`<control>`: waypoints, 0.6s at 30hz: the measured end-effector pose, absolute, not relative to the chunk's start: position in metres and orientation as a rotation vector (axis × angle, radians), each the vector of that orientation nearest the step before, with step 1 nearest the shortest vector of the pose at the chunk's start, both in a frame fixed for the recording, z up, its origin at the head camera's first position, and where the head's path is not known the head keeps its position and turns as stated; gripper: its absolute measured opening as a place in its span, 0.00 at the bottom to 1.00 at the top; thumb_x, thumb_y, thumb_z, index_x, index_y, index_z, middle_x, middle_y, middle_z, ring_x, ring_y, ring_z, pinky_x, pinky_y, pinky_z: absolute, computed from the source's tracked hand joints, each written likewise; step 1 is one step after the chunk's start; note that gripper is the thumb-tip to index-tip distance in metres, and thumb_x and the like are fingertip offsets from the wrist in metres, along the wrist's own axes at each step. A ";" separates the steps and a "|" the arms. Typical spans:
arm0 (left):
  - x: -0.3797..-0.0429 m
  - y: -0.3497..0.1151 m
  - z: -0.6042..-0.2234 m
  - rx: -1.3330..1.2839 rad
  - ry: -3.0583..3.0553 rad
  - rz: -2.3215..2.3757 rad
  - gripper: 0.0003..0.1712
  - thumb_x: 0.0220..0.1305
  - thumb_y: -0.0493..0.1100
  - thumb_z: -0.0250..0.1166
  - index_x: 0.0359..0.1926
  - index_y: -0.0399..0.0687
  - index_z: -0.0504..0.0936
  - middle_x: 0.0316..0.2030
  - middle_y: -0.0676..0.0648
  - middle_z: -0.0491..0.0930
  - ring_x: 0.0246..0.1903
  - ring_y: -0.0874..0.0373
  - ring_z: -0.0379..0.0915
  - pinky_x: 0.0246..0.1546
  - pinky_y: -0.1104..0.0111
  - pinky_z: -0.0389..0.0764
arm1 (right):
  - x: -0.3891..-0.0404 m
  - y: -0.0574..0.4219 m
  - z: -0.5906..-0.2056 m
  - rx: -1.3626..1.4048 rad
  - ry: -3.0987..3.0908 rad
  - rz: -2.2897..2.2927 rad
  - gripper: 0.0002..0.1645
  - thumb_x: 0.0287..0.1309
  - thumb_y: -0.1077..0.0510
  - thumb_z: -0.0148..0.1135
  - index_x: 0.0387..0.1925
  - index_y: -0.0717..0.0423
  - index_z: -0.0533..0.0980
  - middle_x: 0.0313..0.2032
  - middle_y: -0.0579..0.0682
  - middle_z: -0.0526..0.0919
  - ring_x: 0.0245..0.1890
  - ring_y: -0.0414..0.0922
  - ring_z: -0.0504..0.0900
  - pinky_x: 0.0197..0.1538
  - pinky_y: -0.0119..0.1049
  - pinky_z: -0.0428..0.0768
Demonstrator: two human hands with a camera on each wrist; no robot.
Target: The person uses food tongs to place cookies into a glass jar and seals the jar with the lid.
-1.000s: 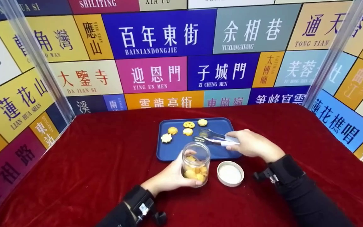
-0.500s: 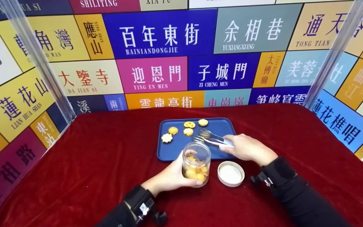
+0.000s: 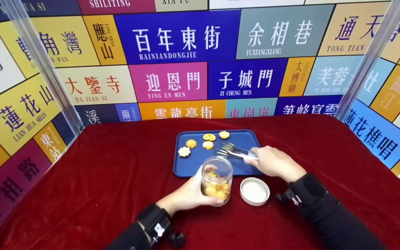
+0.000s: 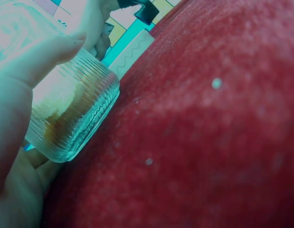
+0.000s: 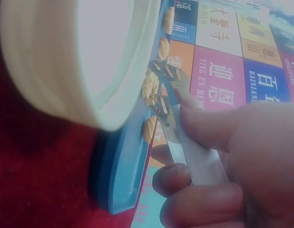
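Observation:
My left hand (image 3: 188, 195) grips a clear glass jar (image 3: 216, 178) part filled with yellow cookies, its thumb across the front. In the left wrist view the jar's ribbed wall (image 4: 97, 90) shows close to the red cloth. My right hand (image 3: 277, 162) holds metal tongs (image 3: 235, 151) with slotted, fork-like tips. Those tips stand apart over the blue tray (image 3: 191, 167), with no cookie between them in the head view. Several cookies lie on the tray, among them a flower-shaped one (image 3: 184, 151), a swirled one (image 3: 191, 143) and a pretzel-shaped one (image 3: 209, 137).
A pale round lid (image 3: 255, 191) lies inside up on the red cloth (image 3: 116, 180), right of the jar. It fills much of the right wrist view. Behind the table stands a wall of coloured sign panels (image 3: 175, 38), with clear posts (image 3: 366, 66) at the table's back corners.
My right hand has shifted a little to the left and towards me with the tongs, then stayed nearly still. The left hand and jar have held their place.

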State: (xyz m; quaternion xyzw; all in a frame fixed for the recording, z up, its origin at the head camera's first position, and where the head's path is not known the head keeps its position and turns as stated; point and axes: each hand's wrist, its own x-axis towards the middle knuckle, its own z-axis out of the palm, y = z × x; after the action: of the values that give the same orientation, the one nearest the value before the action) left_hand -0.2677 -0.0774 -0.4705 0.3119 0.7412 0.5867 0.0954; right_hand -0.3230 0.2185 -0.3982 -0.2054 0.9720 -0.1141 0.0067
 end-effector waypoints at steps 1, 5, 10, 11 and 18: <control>-0.268 -0.077 -0.470 0.925 2.195 1.741 0.51 0.54 0.40 0.84 0.71 0.50 0.61 0.60 0.51 0.79 0.60 0.57 0.79 0.68 0.64 0.74 | -0.324 0.220 -0.397 -0.642 3.044 -0.359 0.22 0.73 0.43 0.67 0.53 0.57 0.81 0.36 0.53 0.82 0.35 0.51 0.79 0.41 0.48 0.78; -0.269 -0.078 -0.471 0.933 2.196 1.744 0.51 0.54 0.40 0.84 0.71 0.51 0.61 0.61 0.51 0.78 0.60 0.57 0.78 0.69 0.64 0.74 | -0.327 0.224 -0.392 -0.625 3.060 -0.392 0.21 0.74 0.43 0.66 0.50 0.57 0.81 0.33 0.52 0.81 0.33 0.50 0.79 0.37 0.45 0.76; -0.267 -0.080 -0.470 0.941 2.220 1.731 0.53 0.54 0.41 0.85 0.73 0.48 0.60 0.61 0.51 0.78 0.61 0.58 0.77 0.69 0.64 0.72 | -0.328 0.229 -0.382 -0.602 3.065 -0.448 0.23 0.74 0.42 0.64 0.53 0.57 0.81 0.32 0.50 0.80 0.33 0.49 0.78 0.37 0.44 0.74; -0.267 -0.080 -0.470 0.938 2.223 1.731 0.53 0.54 0.41 0.85 0.73 0.48 0.60 0.61 0.51 0.78 0.61 0.58 0.77 0.69 0.64 0.72 | -0.328 0.230 -0.380 -0.608 3.065 -0.459 0.24 0.75 0.41 0.64 0.54 0.57 0.81 0.32 0.49 0.81 0.34 0.49 0.78 0.38 0.44 0.74; -0.268 -0.079 -0.470 0.940 2.198 1.740 0.58 0.55 0.42 0.84 0.78 0.55 0.57 0.64 0.53 0.77 0.63 0.59 0.76 0.71 0.64 0.71 | -0.323 0.240 -0.358 -0.664 3.084 -0.515 0.26 0.76 0.38 0.61 0.55 0.54 0.82 0.34 0.49 0.82 0.36 0.49 0.79 0.41 0.47 0.75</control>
State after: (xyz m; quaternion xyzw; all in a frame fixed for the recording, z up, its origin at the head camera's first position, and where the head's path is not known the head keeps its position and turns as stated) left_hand -0.2677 -0.0786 -0.4696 0.3165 0.7401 0.5861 0.0924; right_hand -0.3227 0.2403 -0.3584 -0.2075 0.9645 -0.1612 -0.0275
